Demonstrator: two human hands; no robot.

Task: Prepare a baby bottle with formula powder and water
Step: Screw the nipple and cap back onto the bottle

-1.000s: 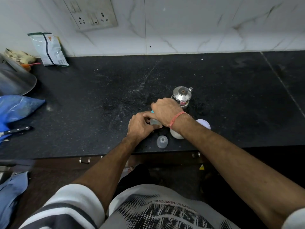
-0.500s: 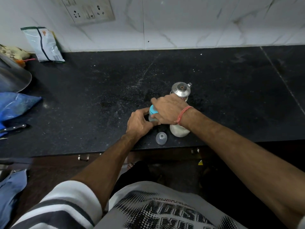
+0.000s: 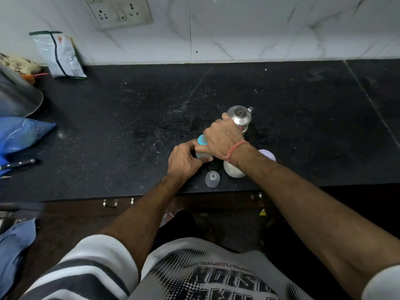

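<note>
1. Where it runs under the white marble wall: black stone bench (image 3: 281,126), speckled with pale dust, carrying all the task things near its front edge.
2. At far left on the bench: steel vessel (image 3: 17,98), blue plastic bag (image 3: 19,135), black-handled knife (image 3: 19,163); foil pouch (image 3: 59,55) leaning against the wall.
3. Behind the hands: small steel pot (image 3: 241,118) with lid on, contents hidden.
4. Under the right forearm: white tub (image 3: 232,171) holding white powder, its pale lid (image 3: 268,154) just beside it.
5. Between both hands: baby bottle (image 3: 202,148), blue collar at top, upright or slightly tilted, contents not visible.
6. Nearest the bench edge: clear cap (image 3: 212,179), standing alone, apart from the bottle.
7. Left hand (image 3: 184,161): grip closed, fingers and thumb curled round the bottle's body.
8. Right hand (image 3: 223,137), red thread at the wrist: grip closed from above over the bottle's top, fingers wrapped round the collar.
</note>
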